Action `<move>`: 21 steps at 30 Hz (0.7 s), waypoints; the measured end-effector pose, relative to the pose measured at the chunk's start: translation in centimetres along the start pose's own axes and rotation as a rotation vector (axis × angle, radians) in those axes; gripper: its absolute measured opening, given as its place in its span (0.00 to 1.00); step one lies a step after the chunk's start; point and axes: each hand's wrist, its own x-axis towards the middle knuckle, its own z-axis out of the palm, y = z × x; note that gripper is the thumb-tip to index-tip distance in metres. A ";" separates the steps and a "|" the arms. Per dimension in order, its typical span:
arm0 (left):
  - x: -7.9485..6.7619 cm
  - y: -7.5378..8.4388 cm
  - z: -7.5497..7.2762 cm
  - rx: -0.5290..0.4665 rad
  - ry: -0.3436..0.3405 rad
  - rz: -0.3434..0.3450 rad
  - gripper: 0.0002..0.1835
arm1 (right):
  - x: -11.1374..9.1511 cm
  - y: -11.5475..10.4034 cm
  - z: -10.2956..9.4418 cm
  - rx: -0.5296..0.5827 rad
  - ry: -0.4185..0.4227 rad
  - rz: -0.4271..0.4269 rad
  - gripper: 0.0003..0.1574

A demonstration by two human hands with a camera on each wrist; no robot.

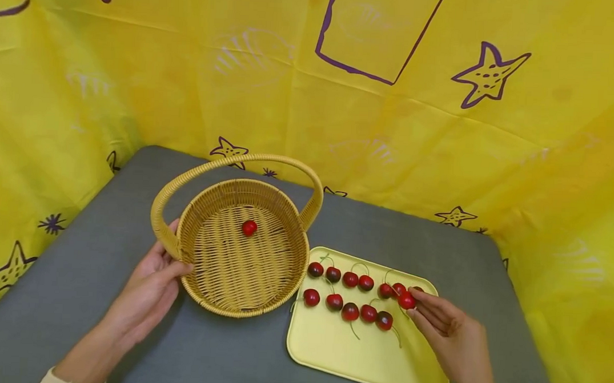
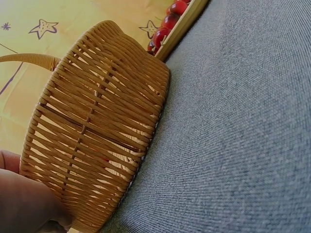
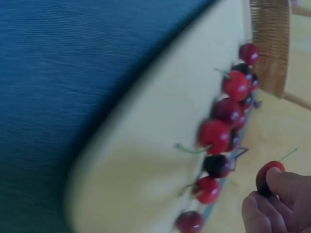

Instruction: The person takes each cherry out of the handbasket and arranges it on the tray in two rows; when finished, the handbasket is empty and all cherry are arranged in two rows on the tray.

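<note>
A round woven basket (image 1: 221,273) with an arched handle stands on the left, and a single red cherry (image 1: 249,228) lies inside it. My left hand (image 1: 148,290) grips the basket's left rim by the foot of the handle, thumb on the rim; the left wrist view shows the woven side wall (image 2: 97,111) up close. Over the right part of a pale yellow tray (image 1: 346,353), my right hand (image 1: 452,332) pinches a cherry (image 1: 407,300) between thumb and fingers. In the right wrist view that held cherry (image 3: 262,182) is off the tray, with a green stem. Several cherries (image 1: 350,311) lie on the tray in two rows.
A grey cloth-covered table (image 1: 217,353) lies under everything. The tray's left edge comes close to the basket's right side. A yellow curtain (image 1: 270,98) with starfish drawings hangs around the back and sides.
</note>
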 end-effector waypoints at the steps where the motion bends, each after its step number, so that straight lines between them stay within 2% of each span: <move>1: 0.0 0.0 -0.1 0.001 0.001 -0.003 0.51 | -0.2 0.3 0.1 -0.005 0.002 0.019 0.23; 6: 0.1 0.0 -0.2 0.009 -0.006 -0.013 0.51 | -1.4 2.0 0.7 0.012 0.008 0.074 0.23; 12: 0.1 -0.1 -0.3 0.004 -0.008 -0.010 0.51 | -2.2 3.5 1.3 0.040 0.035 0.050 0.22; 21: 0.1 -0.2 -0.4 -0.005 -0.020 -0.002 0.51 | -2.5 4.2 1.8 -0.017 0.048 0.049 0.20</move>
